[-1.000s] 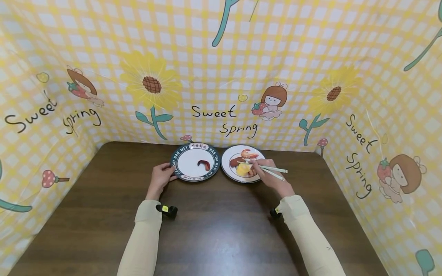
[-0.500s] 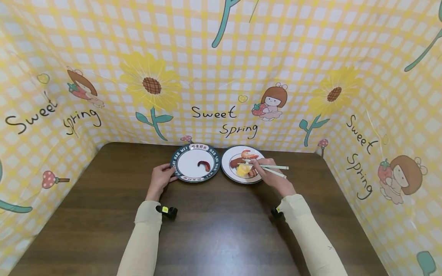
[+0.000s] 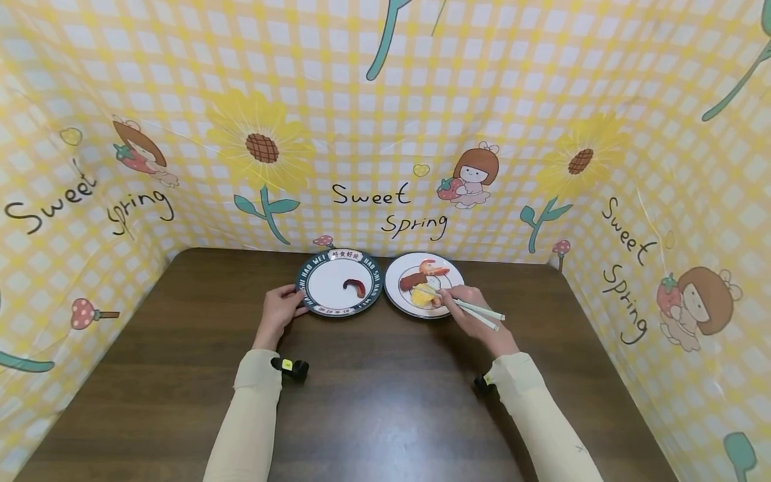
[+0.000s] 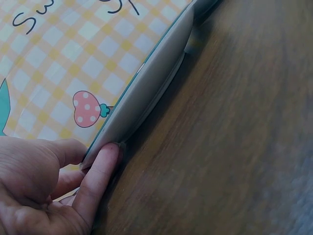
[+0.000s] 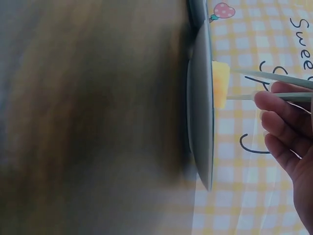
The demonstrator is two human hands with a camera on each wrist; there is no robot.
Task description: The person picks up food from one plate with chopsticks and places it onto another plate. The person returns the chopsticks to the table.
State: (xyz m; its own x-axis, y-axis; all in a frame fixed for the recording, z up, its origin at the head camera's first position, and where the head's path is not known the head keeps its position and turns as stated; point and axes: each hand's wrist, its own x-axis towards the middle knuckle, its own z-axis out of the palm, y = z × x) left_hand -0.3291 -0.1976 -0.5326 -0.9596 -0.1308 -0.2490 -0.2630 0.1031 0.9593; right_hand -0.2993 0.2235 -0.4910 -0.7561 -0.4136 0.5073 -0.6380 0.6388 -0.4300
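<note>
My left hand (image 3: 279,313) pinches the near-left rim of a green-bordered plate (image 3: 325,278); the left wrist view shows the thumb over the edge and a finger (image 4: 100,178) beneath. On that plate lies a dark red curved piece of food (image 3: 357,288). In my right hand (image 3: 477,316) are pale green chopsticks (image 5: 283,96), their tips at a yellow block of food (image 5: 220,83) on the second plate (image 3: 393,278). Around the block sit a brown sausage-like piece (image 3: 411,280) and an orange-and-white shrimp (image 3: 432,268). Another brownish piece is partly hidden by the right fingers.
Both plates stand side by side at the back of a dark wooden table (image 3: 373,395). Directly behind and at both sides rises a yellow checked cloth (image 3: 373,134) with printed flowers and lettering.
My right hand has shifted slightly toward me, and the chopsticks now slant more steeply, with their tips at the yellow block. The left hand keeps its grip on the plate.
</note>
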